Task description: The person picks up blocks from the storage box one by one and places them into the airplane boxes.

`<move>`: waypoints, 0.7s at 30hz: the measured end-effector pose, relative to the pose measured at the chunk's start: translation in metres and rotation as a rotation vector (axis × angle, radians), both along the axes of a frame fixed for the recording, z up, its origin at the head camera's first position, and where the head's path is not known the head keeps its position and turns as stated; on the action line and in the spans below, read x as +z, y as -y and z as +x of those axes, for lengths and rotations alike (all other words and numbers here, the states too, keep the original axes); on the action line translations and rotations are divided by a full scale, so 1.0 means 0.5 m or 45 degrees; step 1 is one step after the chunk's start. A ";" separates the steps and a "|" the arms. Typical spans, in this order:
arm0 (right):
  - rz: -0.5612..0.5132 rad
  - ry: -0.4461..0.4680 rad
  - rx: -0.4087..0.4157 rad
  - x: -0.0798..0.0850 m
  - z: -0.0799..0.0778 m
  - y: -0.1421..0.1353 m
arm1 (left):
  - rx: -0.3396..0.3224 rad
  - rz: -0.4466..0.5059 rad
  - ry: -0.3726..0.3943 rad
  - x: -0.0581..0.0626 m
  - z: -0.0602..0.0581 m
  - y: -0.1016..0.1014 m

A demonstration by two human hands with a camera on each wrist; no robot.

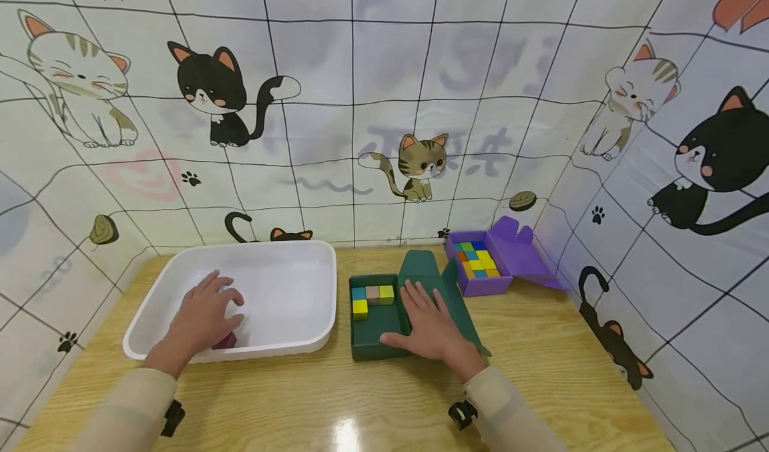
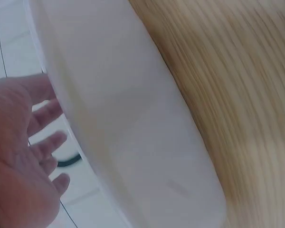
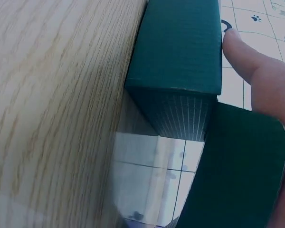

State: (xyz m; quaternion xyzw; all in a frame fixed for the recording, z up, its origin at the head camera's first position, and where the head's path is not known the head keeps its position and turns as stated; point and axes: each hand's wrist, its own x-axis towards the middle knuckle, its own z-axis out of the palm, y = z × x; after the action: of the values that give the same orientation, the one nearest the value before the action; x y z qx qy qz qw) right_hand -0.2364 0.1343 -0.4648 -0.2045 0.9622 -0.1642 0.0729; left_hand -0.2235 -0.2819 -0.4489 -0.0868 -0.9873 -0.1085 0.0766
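Note:
My left hand (image 1: 207,315) hovers over the near left part of a white plastic basin (image 1: 288,298), its fingers loosely bent and nothing between them. Below its thumb, inside the basin by the near wall, lies a dark red block (image 1: 225,341). In the left wrist view the fingers (image 2: 50,114) show past the basin's rim. My right hand (image 1: 429,325) lies with straight fingers over the right side and opened lid of a green cardboard box (image 1: 375,352). Along that box's far and left sides sit a blue block (image 1: 358,293), a tan block (image 1: 372,295) and two yellow blocks (image 1: 386,294).
A purple box (image 1: 486,286) at the back right holds several coloured blocks, its lid (image 1: 529,258) folded out to the right. Everything stands on a wood-grain table (image 1: 288,405). A cat-patterned sheet (image 1: 324,138) hangs behind and at both sides.

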 end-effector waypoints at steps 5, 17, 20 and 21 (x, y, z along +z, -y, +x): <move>-0.021 0.018 0.025 -0.004 0.001 -0.005 | -0.046 -0.013 0.106 -0.001 0.012 0.046; -0.053 0.021 0.025 -0.010 0.005 -0.006 | -0.063 -0.061 0.262 -0.003 0.020 0.069; -0.054 0.030 0.019 -0.012 0.004 -0.005 | -0.069 -0.079 0.274 -0.005 0.019 0.071; -0.055 0.027 0.018 -0.013 0.004 -0.005 | -0.070 -0.082 0.277 -0.006 0.019 0.072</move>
State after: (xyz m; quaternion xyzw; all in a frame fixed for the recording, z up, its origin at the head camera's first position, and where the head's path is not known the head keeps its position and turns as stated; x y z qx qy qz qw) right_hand -0.2344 0.1366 -0.4713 -0.2110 0.9562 -0.1867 0.0797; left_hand -0.2142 -0.3177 -0.4519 -0.1039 -0.9900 -0.0876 -0.0367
